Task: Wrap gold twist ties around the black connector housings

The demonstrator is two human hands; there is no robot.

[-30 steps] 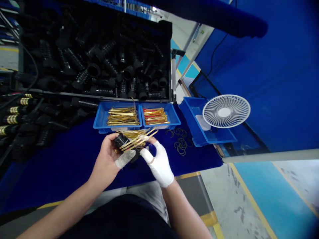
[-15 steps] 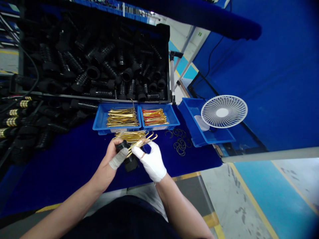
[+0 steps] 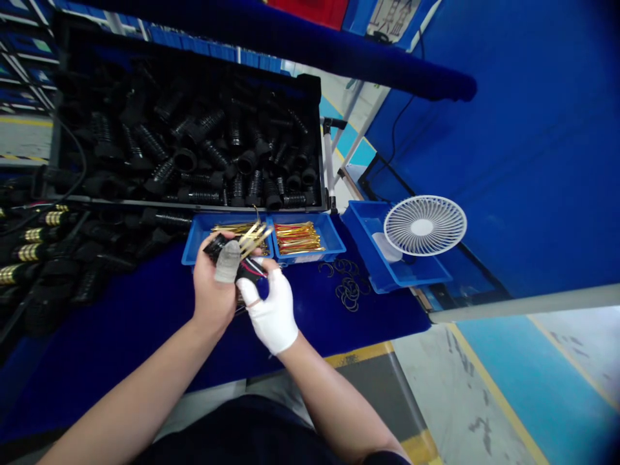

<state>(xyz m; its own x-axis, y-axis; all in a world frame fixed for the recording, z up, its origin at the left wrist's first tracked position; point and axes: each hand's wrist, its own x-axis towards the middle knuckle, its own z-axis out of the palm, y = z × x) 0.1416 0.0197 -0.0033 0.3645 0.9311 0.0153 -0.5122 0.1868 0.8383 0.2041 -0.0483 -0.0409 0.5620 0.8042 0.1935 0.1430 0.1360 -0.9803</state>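
My left hand (image 3: pixel 213 284), its thumb in a grey finger cover, is closed round a black ribbed part (image 3: pixel 214 246). Several gold metal strips (image 3: pixel 255 237) fan out from beside that thumb towards the upper right. In a white partial glove, my right hand (image 3: pixel 272 309) grips the part's lower right end, where black, red and white wires (image 3: pixel 254 266) show. Just beyond my hands stands a blue bin of gold strips (image 3: pixel 188 248), partly covered by my left hand. To its right is a second blue bin (image 3: pixel 334 239) with red and gold strips.
A large black crate (image 3: pixel 320 148) full of ribbed black parts stands behind the bins. More parts with gold bands (image 3: pixel 29 252) lie at left. Black open rings (image 3: pixel 347 290) lie on the blue cloth (image 3: pixel 310 310), near a white fan (image 3: pixel 426 226) and another blue bin (image 3: pixel 368 219).
Both hands have lifted the black part up and slightly left, towards the bins. My right hand has shifted from the gold strips to the part's wired end. The view has tilted up.
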